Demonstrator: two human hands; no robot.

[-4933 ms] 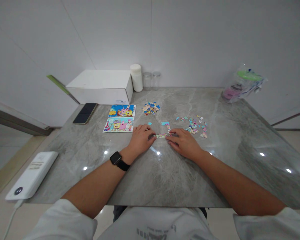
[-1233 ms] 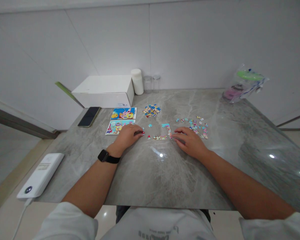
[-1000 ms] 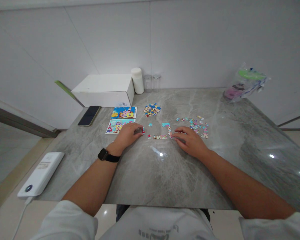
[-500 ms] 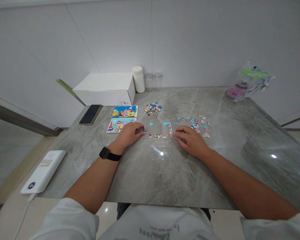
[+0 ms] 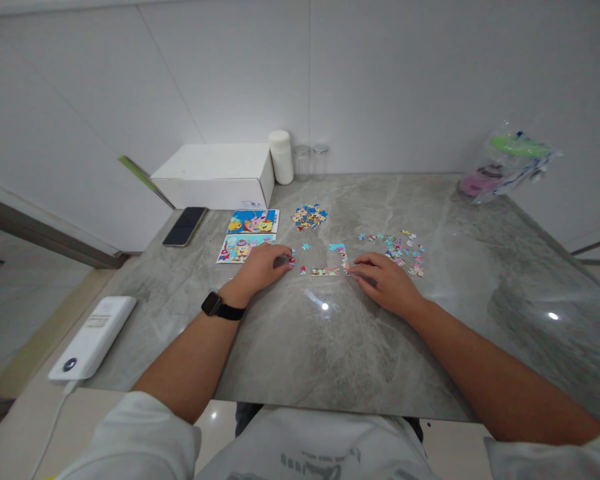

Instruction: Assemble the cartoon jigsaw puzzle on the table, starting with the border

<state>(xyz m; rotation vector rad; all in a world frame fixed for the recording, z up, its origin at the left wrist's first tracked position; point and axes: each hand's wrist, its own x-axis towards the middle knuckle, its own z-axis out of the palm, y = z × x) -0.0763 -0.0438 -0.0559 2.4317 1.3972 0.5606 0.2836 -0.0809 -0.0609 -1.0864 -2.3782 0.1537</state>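
Observation:
Just beyond the fingertips of my left hand [image 5: 264, 267] lie a few small red-and-blue jigsaw pieces [image 5: 293, 257]. The thumb and forefinger of this hand are apart, at the edge of these pieces. My right hand [image 5: 383, 280] has its fingers spread, their tips by the right side of a partly joined jigsaw border [image 5: 326, 271]; I cannot tell whether they press on it. A loose red piece [image 5: 303, 270] and a light blue piece [image 5: 306, 247] lie between the hands. Beyond my right hand are scattered loose pieces [image 5: 395, 247].
Two cartoon picture cards [image 5: 254, 221] lie left, one partly behind my left hand. A heap of jigsaw pieces [image 5: 309, 217] sits farther back. Around them are a white box [image 5: 215, 167], white bottle [image 5: 281, 158], clear glasses [image 5: 311, 162], phone [image 5: 185, 227], power bank [image 5: 94, 337] and plastic bag [image 5: 505, 163].
The whole view has shifted slightly, with the tabletop things now a little farther right. Both hands keep nearly the same pose beside the jigsaw pieces.

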